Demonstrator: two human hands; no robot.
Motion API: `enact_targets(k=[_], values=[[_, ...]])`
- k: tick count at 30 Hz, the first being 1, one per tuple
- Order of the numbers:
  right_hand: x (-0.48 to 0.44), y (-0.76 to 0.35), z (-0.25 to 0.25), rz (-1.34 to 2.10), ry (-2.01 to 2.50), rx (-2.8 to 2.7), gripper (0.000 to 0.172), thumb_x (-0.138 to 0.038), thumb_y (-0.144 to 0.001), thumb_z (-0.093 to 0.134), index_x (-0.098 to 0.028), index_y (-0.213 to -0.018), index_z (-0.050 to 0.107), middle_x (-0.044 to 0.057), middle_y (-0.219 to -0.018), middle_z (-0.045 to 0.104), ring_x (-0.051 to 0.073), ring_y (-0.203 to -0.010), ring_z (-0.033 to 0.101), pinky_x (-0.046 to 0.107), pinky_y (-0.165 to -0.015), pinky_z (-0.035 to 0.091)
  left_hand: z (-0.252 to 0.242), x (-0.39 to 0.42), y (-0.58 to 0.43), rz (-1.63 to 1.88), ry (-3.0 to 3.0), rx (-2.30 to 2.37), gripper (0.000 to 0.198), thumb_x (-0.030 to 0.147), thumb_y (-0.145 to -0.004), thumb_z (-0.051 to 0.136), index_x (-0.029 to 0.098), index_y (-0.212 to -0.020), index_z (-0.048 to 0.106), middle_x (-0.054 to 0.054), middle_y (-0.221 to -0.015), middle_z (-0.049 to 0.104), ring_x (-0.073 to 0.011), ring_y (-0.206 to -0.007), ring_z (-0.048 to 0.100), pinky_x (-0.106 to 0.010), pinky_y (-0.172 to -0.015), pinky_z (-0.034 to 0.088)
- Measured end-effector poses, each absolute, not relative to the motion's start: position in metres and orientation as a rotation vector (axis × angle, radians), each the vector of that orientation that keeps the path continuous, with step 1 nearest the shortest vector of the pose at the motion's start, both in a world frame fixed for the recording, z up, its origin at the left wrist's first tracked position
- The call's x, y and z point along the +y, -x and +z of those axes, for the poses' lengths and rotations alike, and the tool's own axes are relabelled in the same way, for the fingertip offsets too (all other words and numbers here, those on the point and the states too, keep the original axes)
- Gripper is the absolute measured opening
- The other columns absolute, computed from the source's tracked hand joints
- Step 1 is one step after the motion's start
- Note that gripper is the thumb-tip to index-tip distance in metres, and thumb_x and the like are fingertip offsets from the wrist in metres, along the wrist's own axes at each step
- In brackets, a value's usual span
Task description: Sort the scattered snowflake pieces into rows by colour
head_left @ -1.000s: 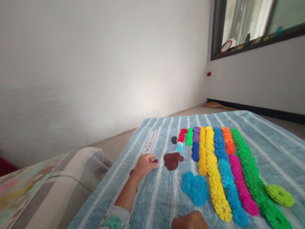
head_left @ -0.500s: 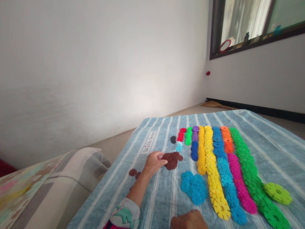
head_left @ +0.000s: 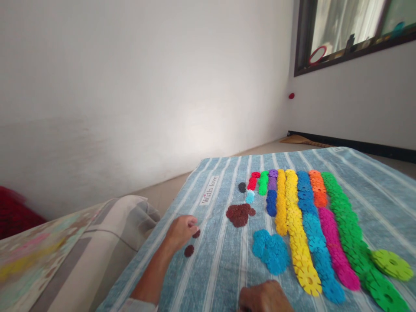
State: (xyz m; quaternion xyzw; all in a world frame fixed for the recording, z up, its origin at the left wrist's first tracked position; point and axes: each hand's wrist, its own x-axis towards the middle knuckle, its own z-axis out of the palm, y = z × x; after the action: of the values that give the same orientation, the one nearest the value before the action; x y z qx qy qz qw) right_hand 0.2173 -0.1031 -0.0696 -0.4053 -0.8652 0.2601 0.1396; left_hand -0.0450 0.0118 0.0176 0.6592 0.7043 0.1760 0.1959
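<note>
My left hand (head_left: 182,232) is over the left part of the striped cloth, fingers curled together. Just under its fingertips shows a brown snowflake disc (head_left: 196,234), and a second brown disc (head_left: 189,251) lies a little nearer to me. What the fingers pinch, if anything, is hidden. At the bottom edge my right hand (head_left: 264,297) rests closed, partly cut off, and its contents cannot be seen. A brown pile (head_left: 239,216) of discs lies right of my left hand. Between that pile and my right hand is a blue pile (head_left: 271,252).
Overlapping discs form long rows to the right, including a yellow row (head_left: 294,225), a magenta row (head_left: 338,249) and a green row (head_left: 346,216). A lime disc (head_left: 392,264) lies beside them. Black discs (head_left: 242,187) sit farther back. Folded fabric (head_left: 107,247) borders the left.
My left hand has left the brown pile and moved left and toward me, to the loose brown discs. My right hand stays closed at the bottom. The view has shifted slightly left.
</note>
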Motion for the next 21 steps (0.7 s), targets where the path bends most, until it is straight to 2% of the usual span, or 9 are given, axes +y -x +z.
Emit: enact_targets(k=[5,11,21], values=[[-0.102,-0.216,-0.079,0.713,1.145,-2.521,0.014,-0.032,-0.083,0.060,-0.021,-0.075,0.066,-0.001,-0.071,0.073,0.011,-0.057,0.063,0.022,-0.047,0.025,0.018,-0.006,0.044,0.287,-2.056,2.034,0.013,0.021,-0.066,0.059,0.020,-0.075,0.068,0.000,-0.080,0.063,-0.0162,-0.075,0.061,-0.023,-0.068,0.044],[-0.104,-0.215,-0.084,0.678,1.169,-2.499,0.016,-0.033,-0.081,0.061,-0.021,-0.071,0.063,-0.003,-0.065,0.069,0.009,-0.050,0.057,0.023,-0.045,0.022,0.023,-0.009,0.034,0.166,-2.075,2.022,0.009,0.018,-0.067,0.057,0.020,-0.067,0.066,-0.001,-0.079,0.059,-0.0156,-0.073,0.060,-0.022,-0.064,0.041],[-0.105,-0.212,-0.067,0.699,1.236,-2.538,0.014,-0.033,-0.081,0.062,-0.022,-0.076,0.067,0.000,-0.072,0.073,0.013,-0.060,0.066,0.024,-0.046,0.022,0.030,-0.012,0.019,0.007,-2.217,2.079,0.016,0.018,-0.073,0.052,0.017,-0.067,0.068,-0.004,-0.075,0.060,-0.0169,-0.071,0.058,-0.024,-0.064,0.037]])
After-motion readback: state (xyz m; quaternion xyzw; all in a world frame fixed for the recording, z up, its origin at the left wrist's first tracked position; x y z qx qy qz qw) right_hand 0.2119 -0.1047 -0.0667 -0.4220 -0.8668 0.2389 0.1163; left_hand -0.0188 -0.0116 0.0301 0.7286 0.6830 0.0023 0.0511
